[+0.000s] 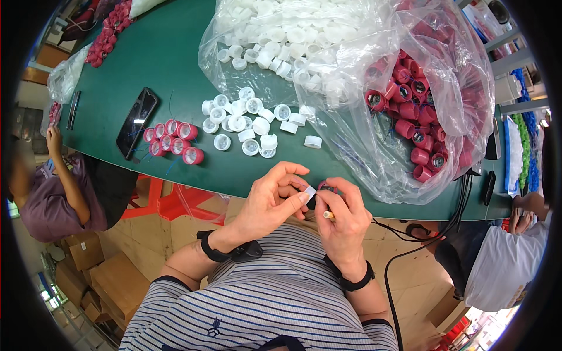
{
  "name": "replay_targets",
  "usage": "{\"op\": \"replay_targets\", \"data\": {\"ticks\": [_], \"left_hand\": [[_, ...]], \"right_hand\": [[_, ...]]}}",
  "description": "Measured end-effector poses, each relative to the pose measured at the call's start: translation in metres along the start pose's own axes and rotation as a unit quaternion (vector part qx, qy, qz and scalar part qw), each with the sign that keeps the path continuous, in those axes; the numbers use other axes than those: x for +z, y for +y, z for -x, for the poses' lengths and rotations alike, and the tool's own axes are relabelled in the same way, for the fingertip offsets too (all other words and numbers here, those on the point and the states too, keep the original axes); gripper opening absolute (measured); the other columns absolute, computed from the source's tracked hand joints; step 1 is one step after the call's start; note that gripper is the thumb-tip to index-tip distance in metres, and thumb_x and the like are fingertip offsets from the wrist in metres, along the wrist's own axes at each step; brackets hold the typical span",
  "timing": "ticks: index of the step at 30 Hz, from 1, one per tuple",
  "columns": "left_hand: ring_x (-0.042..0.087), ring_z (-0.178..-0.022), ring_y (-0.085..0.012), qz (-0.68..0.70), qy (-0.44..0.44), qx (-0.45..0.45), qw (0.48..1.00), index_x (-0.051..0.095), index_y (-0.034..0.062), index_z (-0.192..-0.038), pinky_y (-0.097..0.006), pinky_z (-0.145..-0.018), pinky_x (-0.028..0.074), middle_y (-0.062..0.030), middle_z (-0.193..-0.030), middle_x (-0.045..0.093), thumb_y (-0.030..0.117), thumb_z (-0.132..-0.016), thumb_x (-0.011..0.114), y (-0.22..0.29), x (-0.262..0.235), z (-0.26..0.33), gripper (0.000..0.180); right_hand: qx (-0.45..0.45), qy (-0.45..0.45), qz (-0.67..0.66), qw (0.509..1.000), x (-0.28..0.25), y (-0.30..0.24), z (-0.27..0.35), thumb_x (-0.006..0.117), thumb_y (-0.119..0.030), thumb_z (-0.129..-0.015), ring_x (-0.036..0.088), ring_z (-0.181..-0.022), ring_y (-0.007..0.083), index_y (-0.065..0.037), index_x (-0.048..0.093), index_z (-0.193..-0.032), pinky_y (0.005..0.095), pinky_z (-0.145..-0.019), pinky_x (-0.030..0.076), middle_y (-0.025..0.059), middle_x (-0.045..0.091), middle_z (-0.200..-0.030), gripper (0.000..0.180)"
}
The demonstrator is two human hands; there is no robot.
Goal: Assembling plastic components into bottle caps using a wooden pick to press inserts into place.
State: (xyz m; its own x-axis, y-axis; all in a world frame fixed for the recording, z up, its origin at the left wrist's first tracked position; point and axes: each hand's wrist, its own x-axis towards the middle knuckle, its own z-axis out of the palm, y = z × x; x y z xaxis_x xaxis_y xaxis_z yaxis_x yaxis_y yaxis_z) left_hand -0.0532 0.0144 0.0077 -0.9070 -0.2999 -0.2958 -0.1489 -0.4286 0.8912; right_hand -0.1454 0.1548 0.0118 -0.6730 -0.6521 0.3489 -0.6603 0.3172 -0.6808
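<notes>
Just off the table's front edge, my left hand (pixel 270 196) is closed, with a small white plastic cap (pixel 309 192) pinched at its fingertips. Close beside it my right hand (pixel 345 219) is curled round a short stick with a pale tan end (pixel 329 215). A dark red cup-shaped part (pixel 325 186) shows at the right fingers; which hand bears it I cannot tell. Loose white caps (pixel 236 123) lie scattered on the table beyond my hands. To their left, several red cup-shaped parts (pixel 175 137) with thin blue wires stand grouped together.
On the green table (pixel 175 52) rests a clear bag of white caps (pixel 281 35). At right sits another clear bag of red parts (pixel 418 111). A black phone (pixel 136 123) lies at left. Black cables (pixel 456 205) hang off the right edge. People sit at both sides.
</notes>
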Motion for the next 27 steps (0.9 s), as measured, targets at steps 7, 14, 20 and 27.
{"op": "replay_targets", "data": {"ticks": [7, 14, 20, 27], "left_hand": [[0.066, -0.075, -0.0106, -0.137, 0.022, 0.034, 0.99, 0.045, -0.0034, -0.126, -0.022, -0.058, 0.056, -0.01, -0.095, 0.061, 0.001, -0.089, 0.067, 0.006, 0.002, -0.001, 0.043], [0.064, -0.075, -0.0089, -0.06, 0.021, 0.005, 0.998, 0.045, -0.0041, -0.125, -0.022, -0.059, 0.056, -0.0101, -0.095, 0.062, 0.002, -0.089, 0.067, 0.006, 0.001, -0.002, 0.043], [0.063, -0.077, -0.0084, -0.063, 0.02, 0.008, 0.998, 0.048, -0.0055, -0.121, -0.022, -0.06, 0.056, -0.0098, -0.094, 0.062, 0.003, -0.087, 0.07, 0.006, 0.004, -0.003, 0.041], [0.065, -0.077, -0.0098, -0.183, 0.028, 0.037, 0.982, 0.061, -0.0067, -0.101, -0.023, -0.066, 0.057, -0.0087, -0.092, 0.063, -0.001, -0.081, 0.073, 0.011, 0.009, -0.004, 0.023]], "right_hand": [[-0.014, -0.005, 0.003, 1.0, 0.002, 0.005, 0.003, 0.074, 0.001, -0.074, 0.067, -0.074, 0.0219, -0.002, 0.066, -0.087, 0.0319, -0.057, 0.053, 0.0091, 0.064, -0.101, 0.017], [0.112, 0.015, -0.106, 0.988, 0.0, 0.001, 0.008, 0.073, 0.008, -0.074, 0.069, -0.079, 0.0237, -0.001, 0.064, -0.094, 0.0303, -0.063, 0.06, 0.0113, 0.063, -0.109, 0.024], [0.092, 0.007, -0.108, 0.99, 0.004, 0.008, 0.01, 0.071, 0.01, -0.075, 0.07, -0.076, 0.0229, -0.001, 0.065, -0.09, 0.03, -0.062, 0.06, 0.0123, 0.063, -0.111, 0.02], [0.102, 0.008, -0.134, 0.986, 0.005, 0.01, 0.01, 0.07, 0.01, -0.075, 0.07, -0.074, 0.0231, -0.001, 0.065, -0.089, 0.0304, -0.06, 0.058, 0.0128, 0.063, -0.111, 0.019]]}}
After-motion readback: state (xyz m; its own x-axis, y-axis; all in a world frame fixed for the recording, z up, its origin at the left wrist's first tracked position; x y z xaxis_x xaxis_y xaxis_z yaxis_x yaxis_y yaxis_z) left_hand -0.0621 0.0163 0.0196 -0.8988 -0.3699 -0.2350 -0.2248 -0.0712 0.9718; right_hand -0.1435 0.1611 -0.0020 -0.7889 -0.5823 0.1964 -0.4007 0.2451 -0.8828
